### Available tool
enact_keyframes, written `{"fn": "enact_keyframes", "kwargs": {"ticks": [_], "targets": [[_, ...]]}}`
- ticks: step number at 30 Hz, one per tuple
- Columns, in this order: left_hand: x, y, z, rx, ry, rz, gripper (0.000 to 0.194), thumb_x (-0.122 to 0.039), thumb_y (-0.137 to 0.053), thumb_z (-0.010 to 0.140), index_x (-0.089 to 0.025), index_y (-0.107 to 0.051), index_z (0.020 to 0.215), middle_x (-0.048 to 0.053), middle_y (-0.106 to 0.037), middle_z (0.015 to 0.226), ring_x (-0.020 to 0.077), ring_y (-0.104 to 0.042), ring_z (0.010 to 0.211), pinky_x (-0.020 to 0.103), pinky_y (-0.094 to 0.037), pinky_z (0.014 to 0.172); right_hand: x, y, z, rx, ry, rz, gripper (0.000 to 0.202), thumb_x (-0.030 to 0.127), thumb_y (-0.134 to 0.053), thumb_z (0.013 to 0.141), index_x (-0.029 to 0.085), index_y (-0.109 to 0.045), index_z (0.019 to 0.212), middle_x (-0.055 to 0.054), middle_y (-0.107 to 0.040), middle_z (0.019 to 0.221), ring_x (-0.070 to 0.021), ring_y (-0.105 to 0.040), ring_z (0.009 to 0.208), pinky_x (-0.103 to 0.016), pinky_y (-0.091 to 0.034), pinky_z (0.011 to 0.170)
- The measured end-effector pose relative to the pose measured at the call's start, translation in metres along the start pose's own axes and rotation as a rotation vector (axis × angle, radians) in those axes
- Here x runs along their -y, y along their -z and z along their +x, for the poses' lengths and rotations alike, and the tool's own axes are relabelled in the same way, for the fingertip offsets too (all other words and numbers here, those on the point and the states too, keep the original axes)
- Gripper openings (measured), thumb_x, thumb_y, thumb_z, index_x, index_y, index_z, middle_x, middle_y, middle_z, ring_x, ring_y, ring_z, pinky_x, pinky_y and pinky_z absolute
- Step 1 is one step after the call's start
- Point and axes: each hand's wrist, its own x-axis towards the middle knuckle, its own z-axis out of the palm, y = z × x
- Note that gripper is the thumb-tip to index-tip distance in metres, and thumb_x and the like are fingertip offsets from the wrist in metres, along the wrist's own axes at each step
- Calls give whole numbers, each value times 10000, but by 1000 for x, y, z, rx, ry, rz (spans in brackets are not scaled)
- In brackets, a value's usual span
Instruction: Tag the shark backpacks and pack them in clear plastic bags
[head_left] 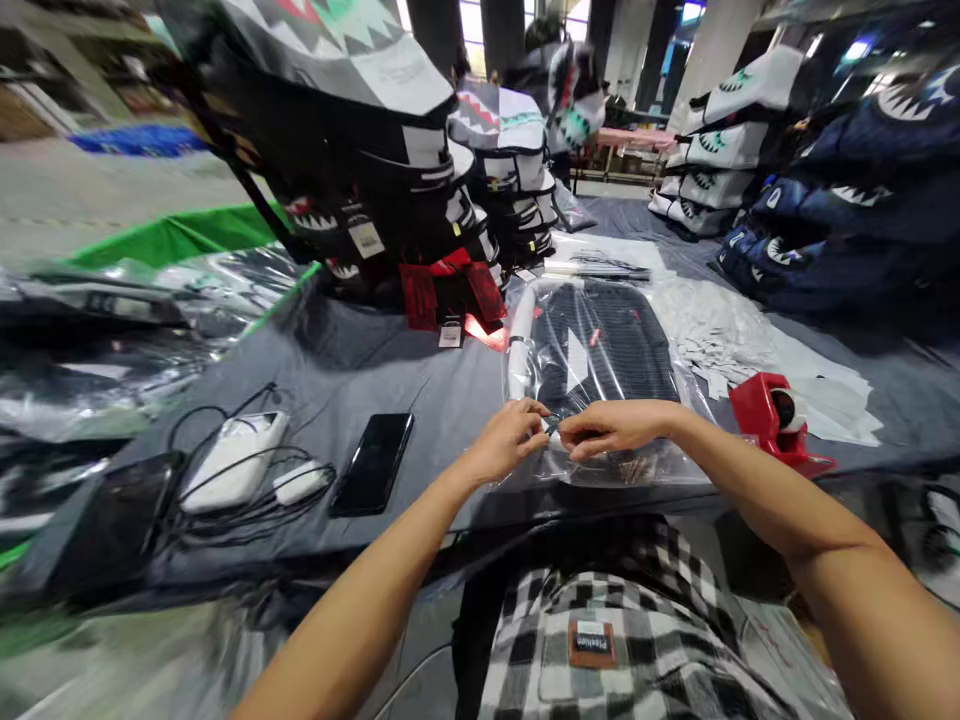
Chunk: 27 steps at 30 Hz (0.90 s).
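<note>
A black ribbed backpack (615, 345) with a pale side panel lies flat on the table inside a clear plastic bag (686, 480). My left hand (508, 440) is at its near left corner, fingers bent and pinched together. Facing it, my right hand (619, 428) reaches over the near edge of the backpack with its fingers curled closed. Between the fingertips of both hands shows a small dark and white piece (553, 428), too small to make out. Whether it belongs to the backpack or the bag I cannot tell.
Left of the hands lie a phone (373, 465), a white power bank (236, 460) and cables. A red tape dispenser (772, 420) stands at right, near white slips (712, 330). Stacked black-and-grey backpacks (375, 150) rise behind, navy ones (840, 210) at right. Bagged goods (97, 340) fill the left.
</note>
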Motion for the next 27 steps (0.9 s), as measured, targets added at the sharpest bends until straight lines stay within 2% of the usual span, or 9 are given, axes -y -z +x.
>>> {"fn": "enact_keyframes", "kwargs": {"ticks": [7, 11, 14, 18, 27], "targets": [[4, -3, -1, -16, -12, -30, 168, -250, -575, 900, -206, -590, 739, 49, -646, 1177, 232, -567, 1110, 403, -468, 976, -13, 6, 19, -17, -147, -111, 188, 316, -531, 925, 171, -516, 806, 50, -445, 651, -102, -382, 615, -253, -290, 622], [6, -5, -1, -29, -20, -30, 177, -262, -576, 907, -209, -582, 738, 50, -647, 1180, 232, -561, 1103, 408, -464, 976, -23, 11, 20, 116, -198, 28, 221, 331, -547, 900, 167, -508, 757, 68, -417, 605, -86, -356, 569, -244, -285, 579], [7, -6, -1, -29, -25, -27, 177, -269, -570, 909, -214, -586, 742, 45, -646, 1178, 228, -564, 1101, 404, -466, 974, -25, 11, 22, 160, -309, 98, 207, 319, -565, 870, 163, -522, 741, 75, -417, 568, -81, -357, 534, -239, -285, 551], [7, -6, -2, -34, -21, -21, 176, -252, -571, 909, -211, -583, 739, 47, -647, 1185, 230, -566, 1114, 405, -462, 979, -23, 8, 27, 80, -394, 49, 171, 277, -582, 839, 158, -546, 722, 65, -441, 551, -88, -382, 529, -241, -279, 540], [4, -4, -2, -34, -2, -26, 184, -253, -577, 908, -212, -577, 729, 37, -651, 1176, 221, -573, 1094, 397, -466, 963, -18, -1, 25, -169, -334, -155, 139, 224, -648, 840, 141, -618, 733, 37, -543, 585, -95, -433, 568, -237, -278, 589]]}}
